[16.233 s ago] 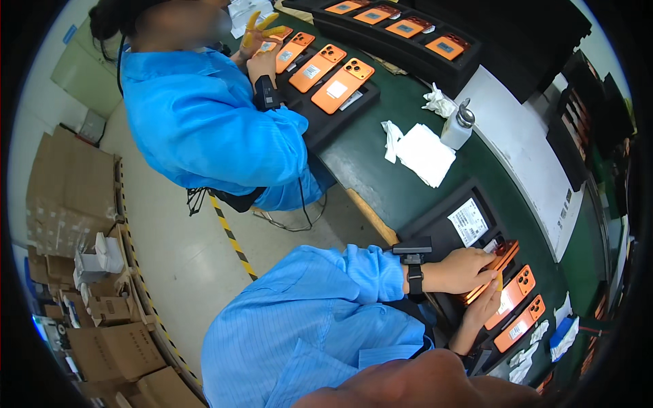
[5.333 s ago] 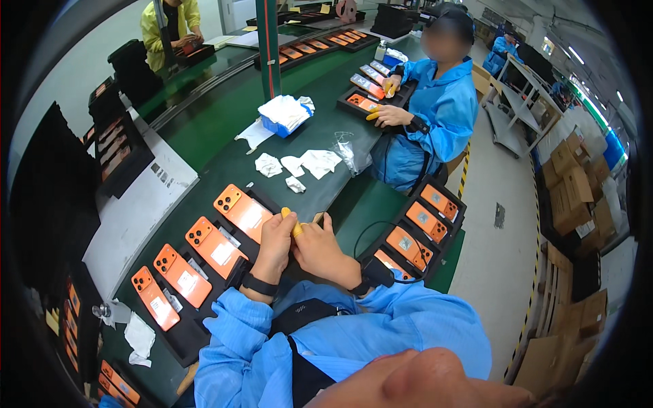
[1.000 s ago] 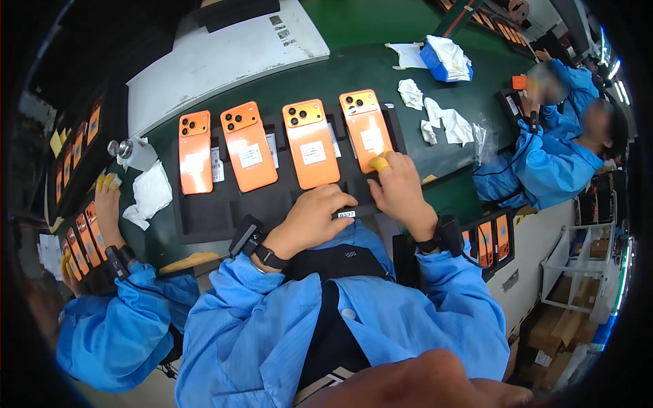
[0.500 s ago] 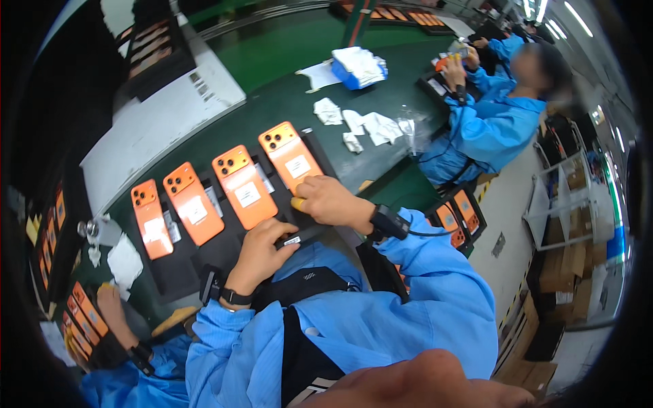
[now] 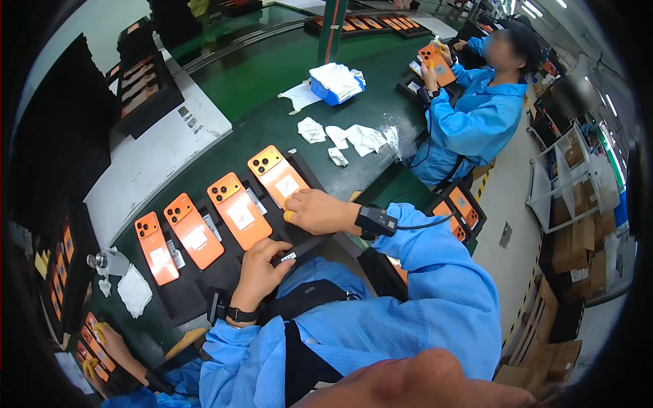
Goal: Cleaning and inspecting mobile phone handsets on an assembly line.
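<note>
Four-slot wording aside, several orange phones lie back up in a black foam tray (image 5: 190,299), with white labels on their backs. The rightmost phone (image 5: 272,170) lies under my right hand (image 5: 320,212), whose curled fingers close on its lower end and hide it. My left hand (image 5: 262,270) is closed on the tray's near edge, thumb beside a small white label (image 5: 289,256). Left of that hand lie a phone (image 5: 238,211) with a large label, another phone (image 5: 193,231), and the leftmost phone (image 5: 156,246). White slips show in the tray beside the phones.
Crumpled white wipes (image 5: 364,138) and a blue-and-white wipe pack (image 5: 337,83) lie beyond the tray. A metal-topped bottle (image 5: 112,262) stands at left. One co-worker (image 5: 469,115) sits at right; another's hand (image 5: 115,343) handles phones at lower left.
The view has shifted, so the tray appears lower. Both my hands keep nearly the same places on the tray and phone. The right co-worker now holds an orange phone raised.
</note>
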`<state>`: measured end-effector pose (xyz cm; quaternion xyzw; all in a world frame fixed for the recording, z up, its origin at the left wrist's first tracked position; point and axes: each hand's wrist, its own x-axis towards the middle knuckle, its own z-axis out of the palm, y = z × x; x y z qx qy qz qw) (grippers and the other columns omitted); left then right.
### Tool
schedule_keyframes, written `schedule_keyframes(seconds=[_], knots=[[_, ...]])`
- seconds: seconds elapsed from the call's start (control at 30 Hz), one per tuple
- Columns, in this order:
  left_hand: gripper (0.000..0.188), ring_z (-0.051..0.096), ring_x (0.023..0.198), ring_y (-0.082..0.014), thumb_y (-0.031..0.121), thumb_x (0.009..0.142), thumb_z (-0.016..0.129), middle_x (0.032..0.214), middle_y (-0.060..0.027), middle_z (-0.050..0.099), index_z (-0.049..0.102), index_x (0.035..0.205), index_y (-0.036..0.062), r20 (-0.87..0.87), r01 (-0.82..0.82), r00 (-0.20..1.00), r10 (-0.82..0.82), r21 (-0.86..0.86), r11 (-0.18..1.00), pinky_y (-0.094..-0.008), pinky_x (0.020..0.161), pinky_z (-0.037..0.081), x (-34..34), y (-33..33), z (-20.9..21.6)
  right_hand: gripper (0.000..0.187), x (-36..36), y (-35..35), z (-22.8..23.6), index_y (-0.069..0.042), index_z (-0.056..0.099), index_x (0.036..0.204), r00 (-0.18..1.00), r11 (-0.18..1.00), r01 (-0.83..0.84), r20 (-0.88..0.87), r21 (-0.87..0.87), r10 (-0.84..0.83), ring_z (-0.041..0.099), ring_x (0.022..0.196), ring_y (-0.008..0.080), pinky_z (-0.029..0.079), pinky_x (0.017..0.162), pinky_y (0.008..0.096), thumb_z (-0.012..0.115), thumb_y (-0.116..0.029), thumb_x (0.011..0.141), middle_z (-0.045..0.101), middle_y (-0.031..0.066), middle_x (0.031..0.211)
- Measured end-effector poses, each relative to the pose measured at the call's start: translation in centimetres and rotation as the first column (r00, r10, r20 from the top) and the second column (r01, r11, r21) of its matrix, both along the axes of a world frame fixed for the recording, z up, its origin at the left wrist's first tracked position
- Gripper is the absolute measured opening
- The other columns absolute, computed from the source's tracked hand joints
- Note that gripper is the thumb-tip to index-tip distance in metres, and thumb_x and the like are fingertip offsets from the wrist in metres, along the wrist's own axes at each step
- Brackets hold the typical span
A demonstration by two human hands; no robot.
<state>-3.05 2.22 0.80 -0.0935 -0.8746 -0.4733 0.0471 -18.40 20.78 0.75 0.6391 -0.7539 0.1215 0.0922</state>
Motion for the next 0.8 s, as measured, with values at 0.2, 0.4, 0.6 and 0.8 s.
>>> schedule_keyframes(seconds=[0.2,0.4,0.6,0.8], knots=[[0.026,0.064,0.076,-0.0222,0.01,0.076,0.079,0.084,-0.0082,0.063,0.071,0.1,0.0042,-0.027,-0.023,0.999,0.023,0.004,1.0,-0.0327,0.068,0.052,0.4,0.1,-0.4,0.012,0.2,-0.2,-1.0,-0.003,0.064,0.083,0.974,0.976,0.175,0.17,-0.131,-0.152,0.063,0.086,0.0337,0.052,0.078,0.0409,0.068,-0.011,0.076,0.061,0.0122,0.087],[0.032,0.061,0.098,-0.0277,0.023,0.08,0.076,0.099,-0.0105,0.064,0.07,0.105,0.0041,-0.266,-0.064,0.963,-0.041,-0.375,0.925,-0.0386,0.082,0.05,-0.8,2.1,1.3,0.014,-0.5,0.3,-0.2,-0.002,0.066,0.091,0.703,0.866,0.453,0.682,-0.212,-0.2,0.064,0.067,0.0189,0.052,0.061,0.0311,0.071,-0.008,0.079,0.062,0.0094,0.08],[0.066,0.049,0.127,-0.0369,0.035,0.081,0.076,0.136,-0.0229,0.054,0.057,0.127,-0.0072,-0.209,-0.001,0.967,-0.147,-0.578,0.816,-0.0438,0.107,0.039,-2.3,4.1,-0.5,0.018,-0.6,0.3,-0.2,0.0,0.066,0.098,0.624,0.821,0.531,0.752,-0.211,-0.21,0.065,0.071,0.0169,0.053,0.064,0.0286,0.07,-0.008,0.082,0.063,0.0092,0.088],[0.068,0.049,0.128,-0.038,0.031,0.079,0.077,0.137,-0.0231,0.053,0.054,0.131,-0.0073,-0.271,-0.036,0.958,-0.094,-0.44,0.897,-0.0455,0.107,0.041,-2.3,3.8,-0.9,0.031,1.7,1.8,-0.3,-0.003,0.065,0.108,0.85,0.88,0.401,0.461,-0.255,-0.253,0.062,0.091,0.0323,0.052,0.077,0.0383,0.072,-0.008,0.078,0.059,0.0144,0.099]])
